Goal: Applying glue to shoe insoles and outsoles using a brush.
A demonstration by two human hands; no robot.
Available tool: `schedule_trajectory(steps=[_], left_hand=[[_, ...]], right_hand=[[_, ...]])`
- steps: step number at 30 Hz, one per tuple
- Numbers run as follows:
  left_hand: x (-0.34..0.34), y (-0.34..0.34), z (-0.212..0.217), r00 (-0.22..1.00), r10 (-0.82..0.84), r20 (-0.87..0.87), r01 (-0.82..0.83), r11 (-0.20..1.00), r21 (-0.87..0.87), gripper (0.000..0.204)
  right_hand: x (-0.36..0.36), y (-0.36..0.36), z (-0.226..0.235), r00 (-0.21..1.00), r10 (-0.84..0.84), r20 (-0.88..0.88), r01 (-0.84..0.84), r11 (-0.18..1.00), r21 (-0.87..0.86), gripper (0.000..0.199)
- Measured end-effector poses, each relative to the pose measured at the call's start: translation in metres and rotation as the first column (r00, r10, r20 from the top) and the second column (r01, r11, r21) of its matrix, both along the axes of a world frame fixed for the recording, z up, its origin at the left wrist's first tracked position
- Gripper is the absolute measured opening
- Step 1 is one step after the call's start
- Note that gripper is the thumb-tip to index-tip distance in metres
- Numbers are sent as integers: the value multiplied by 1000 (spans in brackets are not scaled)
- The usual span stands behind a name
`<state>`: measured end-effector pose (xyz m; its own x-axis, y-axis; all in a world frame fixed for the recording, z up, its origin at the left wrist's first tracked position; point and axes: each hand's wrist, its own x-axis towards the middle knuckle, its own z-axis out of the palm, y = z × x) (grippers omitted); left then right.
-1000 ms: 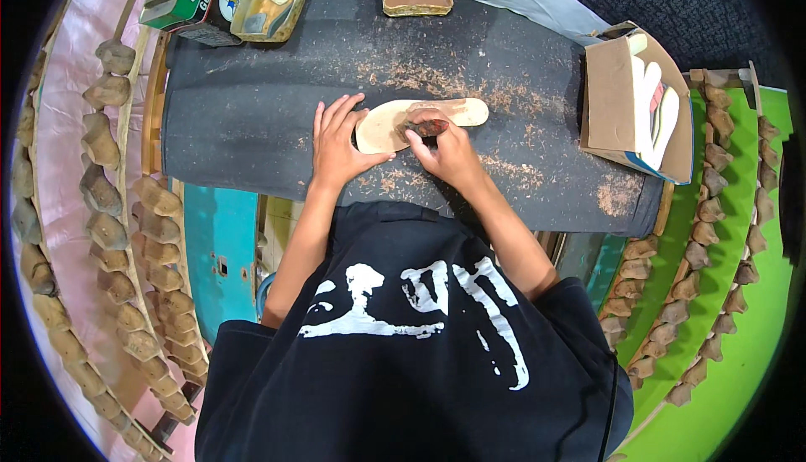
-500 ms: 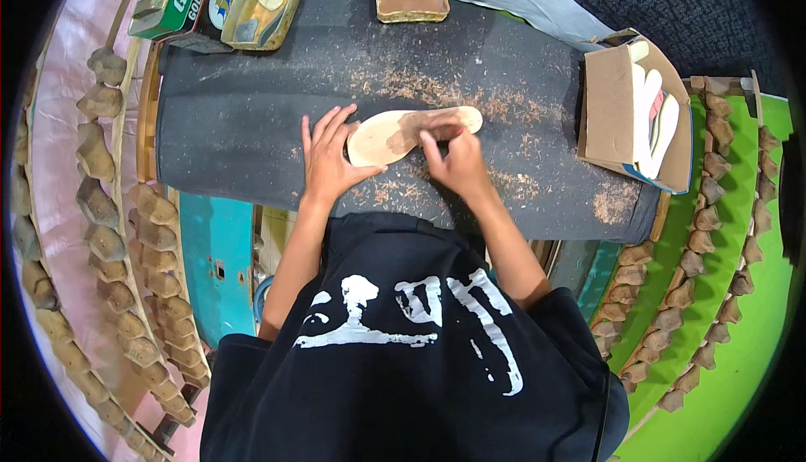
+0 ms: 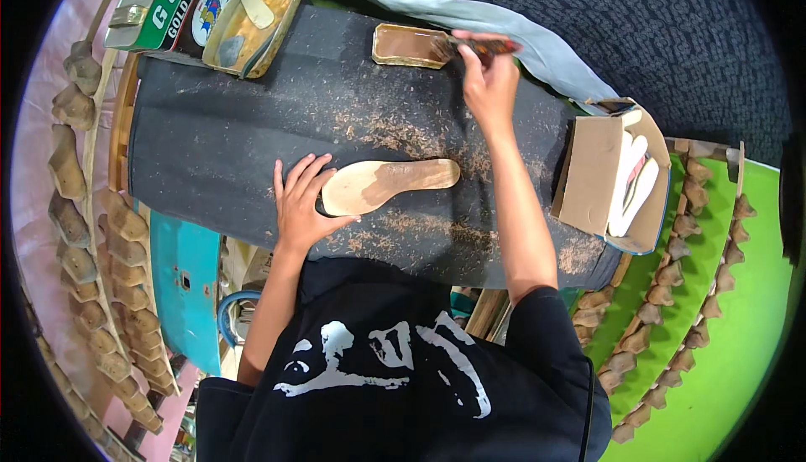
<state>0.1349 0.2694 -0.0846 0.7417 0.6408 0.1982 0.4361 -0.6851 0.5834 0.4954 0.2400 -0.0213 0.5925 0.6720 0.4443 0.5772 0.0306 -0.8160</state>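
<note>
First, inspect the grips. The left hand is spread, with the fingers fanned and the thumb set well apart from them. It frames the broad left end of a shoe sole: index finger near the upper edge, thumb along the lower edge. The sole lies flat on the dark cloth, narrow end to the right, its surface partly darker and partly pale. The right hand pinches the handle of a brush between thumb and fingers; the fingers partly cover the handle. The bristles point left, over the right end of a shallow tray of brown liquid. Whether they touch the liquid cannot be told.

Next, note the surroundings. At far left, rows of wooden shoe lasts line the side. A green-and-black tin stands at the upper left corner; just beside it, a yellowish container holds a pale flat piece and a grey one. Shavings are scattered beyond the sole and nearer the person. The right forearm crosses the cloth between the sole and a cardboard box, which holds white sole-shaped pieces. At far right, further rows of lasts hang against green.
</note>
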Motion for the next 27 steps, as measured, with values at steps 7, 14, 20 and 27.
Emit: schedule_trajectory(steps=[7, 14, 20, 27], left_hand=[[-1, 0, -4, 998, 4, -58, -5, 1000, -14, 84], [-1, -1, -3, 998, 7, -62, -8, 1000, -12, 83], [0, 1, -4, 999, 9, -50, -8, 1000, 13, 86], [0, -1, -6, 1000, -10, -26, 11, 999, 51, 94]], right_hand=[[9, 27, -20, 995, 32, 97, -10, 976, -219, 16], [11, 26, -21, 990, 57, 129, -29, 978, -207, 16], [17, 22, -15, 999, -37, -24, 33, 990, -140, 19], [-46, -71, 10, 961, -131, -245, 103, 987, -122, 22]])
